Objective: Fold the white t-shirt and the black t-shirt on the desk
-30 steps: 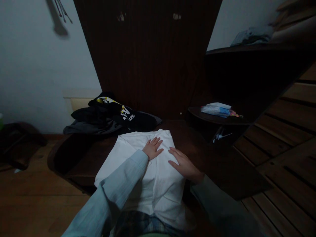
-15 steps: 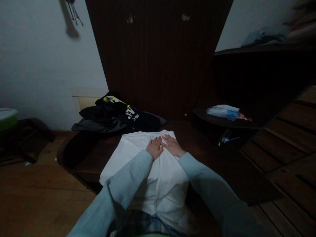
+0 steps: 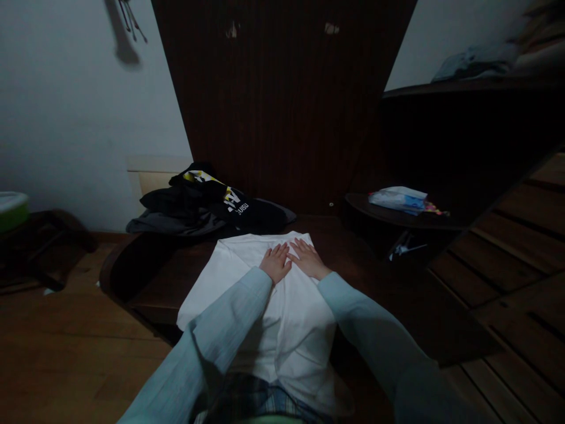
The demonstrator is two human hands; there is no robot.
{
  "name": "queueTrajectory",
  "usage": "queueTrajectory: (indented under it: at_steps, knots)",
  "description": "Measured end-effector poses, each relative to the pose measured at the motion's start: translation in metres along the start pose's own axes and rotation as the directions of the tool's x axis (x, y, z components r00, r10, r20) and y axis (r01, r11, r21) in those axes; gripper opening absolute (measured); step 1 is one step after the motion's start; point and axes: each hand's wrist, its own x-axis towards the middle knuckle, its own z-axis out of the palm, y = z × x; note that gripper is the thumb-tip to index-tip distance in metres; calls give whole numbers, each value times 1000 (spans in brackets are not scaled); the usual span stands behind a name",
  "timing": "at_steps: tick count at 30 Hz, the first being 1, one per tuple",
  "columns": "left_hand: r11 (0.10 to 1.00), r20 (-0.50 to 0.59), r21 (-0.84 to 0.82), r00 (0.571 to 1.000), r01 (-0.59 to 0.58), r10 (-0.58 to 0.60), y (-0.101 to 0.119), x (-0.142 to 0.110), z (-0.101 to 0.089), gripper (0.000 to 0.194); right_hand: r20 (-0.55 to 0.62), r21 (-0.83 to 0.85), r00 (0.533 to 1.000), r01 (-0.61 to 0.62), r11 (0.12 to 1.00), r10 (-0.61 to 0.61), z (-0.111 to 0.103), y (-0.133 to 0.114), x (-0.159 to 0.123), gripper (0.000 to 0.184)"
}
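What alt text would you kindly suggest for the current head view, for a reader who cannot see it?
A person's left hand and right hand rest close together, palms down, on a white cloth draped over a dark bench. Dark clothes are heaped behind it, and a packet sits on a shelf to the right.

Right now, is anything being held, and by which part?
Nothing seems held: the left grip and right grip both rest flat on the white cloth near its far edge, with no pinch visible.

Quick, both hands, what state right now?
Left hand: open, palm down on the white cloth, holding nothing.
Right hand: open, fingers spread on the same cloth, holding nothing.
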Motion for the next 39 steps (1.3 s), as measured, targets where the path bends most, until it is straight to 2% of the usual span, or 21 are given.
queueTrajectory:
  at_steps: [3, 5, 7, 9, 11, 13, 15, 17, 22, 26, 32, 39]
  knots:
    - [991, 37, -129, 998, -43, 48, -10, 2, -4, 50, 9, -3, 1000, -2, 1000, 2, -2, -1, -1, 61]
    - [961, 56, -269, 994, -71, 89, -24, -2, -13, 48, 15, -1, 1000, -3, 1000, 3, -3, -1, -2, 61]
    - [916, 36, -400, 998, -37, 56, -46, -11, -27, 43, 19, -4, 1000, -4, 1000, 4, -3, -1, -2, 61]
    - [886, 28, -461, 999, 44, -35, -74, -26, -46, 40, 22, -11, 1000, -5, 1000, 5, -3, -1, -2, 61]
    - [866, -3, -465, 978, 183, -208, -104, -42, -65, 41, 26, -17, 1000, -5, 1000, 6, -3, -1, -2, 61]
    - [879, -64, -374, 937, 296, -343, -132, -56, -81, 41, 24, -21, 1000, -5, 1000, 6, -3, -2, -2, 61]
    - [891, -89, -272, 913, 363, -399, -154, -65, -91, 44, 23, -25, 1000, -6, 1000, 7, -3, -2, -2, 61]
    - [903, -67, -199, 914, 381, -400, -166, -68, -95, 47, 23, -31, 1000, -9, 999, 10, -2, -2, -1, 61]
    - [940, 45, -116, 948, 320, -317, -171, -57, -91, 36, 13, -41, 1000, -4, 999, 4, 1, 0, 0, 60]
    - [954, 88, -89, 956, 287, -279, -175, -43, -87, 25, 15, -34, 1000, 3, 999, -2, 1, 0, 1, 59]
    - [939, 22, -39, 940, 341, -341, -177, -34, -78, 21, 18, -28, 1000, -8, 1000, 8, -2, -2, -2, 59]
    - [906, -62, -50, 905, 419, -422, -174, -39, -72, 22, 24, -27, 1000, -14, 1000, 15, -4, -3, -2, 59]
